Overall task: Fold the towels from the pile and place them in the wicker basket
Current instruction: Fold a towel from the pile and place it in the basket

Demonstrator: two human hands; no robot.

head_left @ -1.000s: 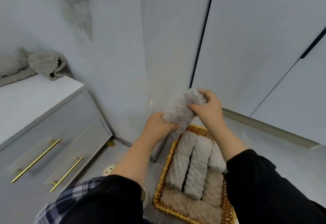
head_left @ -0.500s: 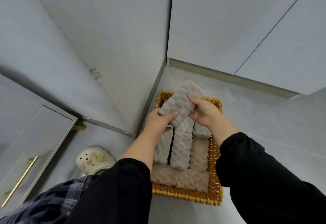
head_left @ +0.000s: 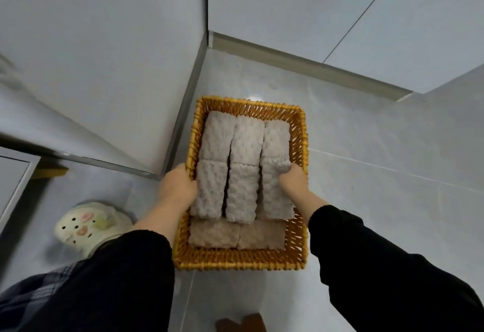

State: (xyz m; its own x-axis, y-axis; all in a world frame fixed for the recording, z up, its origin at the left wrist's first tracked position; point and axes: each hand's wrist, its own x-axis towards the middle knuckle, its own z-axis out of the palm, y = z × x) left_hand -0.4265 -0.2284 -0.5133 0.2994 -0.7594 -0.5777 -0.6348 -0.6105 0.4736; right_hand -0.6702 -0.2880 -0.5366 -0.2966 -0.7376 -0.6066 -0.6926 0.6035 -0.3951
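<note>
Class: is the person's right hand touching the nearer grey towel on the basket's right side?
Touching. The head view shows the right hand gripping the far end of the grey bumpy folded towel inside the rectangular golden wicker basket.

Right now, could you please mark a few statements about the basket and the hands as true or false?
1. The wicker basket stands on the floor. True.
2. Both hands are clear of the basket. False: the left hand touches the left middle towel and the right hand grips the right middle towel.
3. The two nearest towels are beige. True.
4. The basket's far end is empty. False: three far-row towels, grey, fill it.
5. A cream shoe lies left of the basket. True.
</note>
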